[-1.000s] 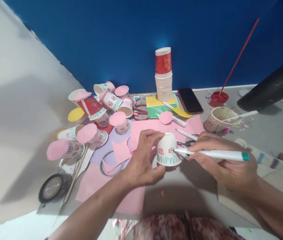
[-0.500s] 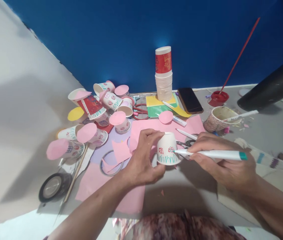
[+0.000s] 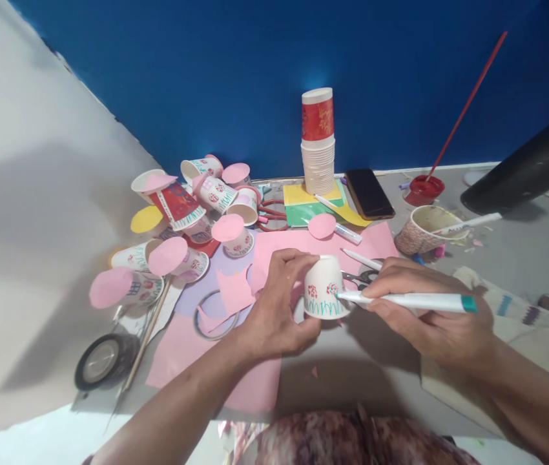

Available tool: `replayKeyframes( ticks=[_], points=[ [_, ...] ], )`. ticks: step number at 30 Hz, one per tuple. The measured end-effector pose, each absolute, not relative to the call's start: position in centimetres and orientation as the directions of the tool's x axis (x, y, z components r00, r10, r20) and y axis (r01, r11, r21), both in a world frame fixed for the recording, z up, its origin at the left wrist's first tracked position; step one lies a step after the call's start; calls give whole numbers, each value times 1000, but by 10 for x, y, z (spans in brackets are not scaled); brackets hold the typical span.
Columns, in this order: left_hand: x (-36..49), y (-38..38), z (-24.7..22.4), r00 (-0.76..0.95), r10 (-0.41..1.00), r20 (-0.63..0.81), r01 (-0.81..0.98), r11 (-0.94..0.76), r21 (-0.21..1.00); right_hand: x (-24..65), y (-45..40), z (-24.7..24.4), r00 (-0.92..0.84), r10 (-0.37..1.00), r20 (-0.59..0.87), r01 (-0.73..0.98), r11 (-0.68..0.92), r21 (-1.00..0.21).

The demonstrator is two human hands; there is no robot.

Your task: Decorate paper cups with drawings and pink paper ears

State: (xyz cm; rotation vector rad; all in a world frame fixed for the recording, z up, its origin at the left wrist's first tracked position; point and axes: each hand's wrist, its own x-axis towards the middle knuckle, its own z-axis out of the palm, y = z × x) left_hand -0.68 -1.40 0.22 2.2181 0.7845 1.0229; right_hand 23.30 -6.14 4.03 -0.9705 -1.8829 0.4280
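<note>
A small white paper cup [image 3: 323, 278] is upside down in my left hand [image 3: 284, 307], its fingers wrapped round the left side. Red flower-like marks and green grass strokes are drawn on the cup. My right hand [image 3: 436, 316] grips a white marker with a green end [image 3: 420, 301], and the marker's tip touches the cup beside the right red flower. Behind the right hand's fingers lie dark scissors [image 3: 364, 278] and another white pen [image 3: 362, 259]. Pink paper [image 3: 284, 248] is spread beyond the cup.
Several decorated cups with pink discs [image 3: 228, 227] crowd the left. A cup stack [image 3: 318, 142] stands at the back near a phone [image 3: 369, 194]. Black tape [image 3: 100, 361] lies front left. At right are a patterned cup [image 3: 414, 232], a red pot [image 3: 424, 189] and cloth [image 3: 507, 349].
The marker's tip has shifted slightly down on the cup, with my right hand moving a little. My left hand still holds the cup in nearly the same place.
</note>
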Motion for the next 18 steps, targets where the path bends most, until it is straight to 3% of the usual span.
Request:
replayKeyframes(
  ticks=[18],
  points=[
    [-4,-17,3,530,702,475,300,-679,670,232,-60,42,-266,740,618,437,664,-607]
  ],
)
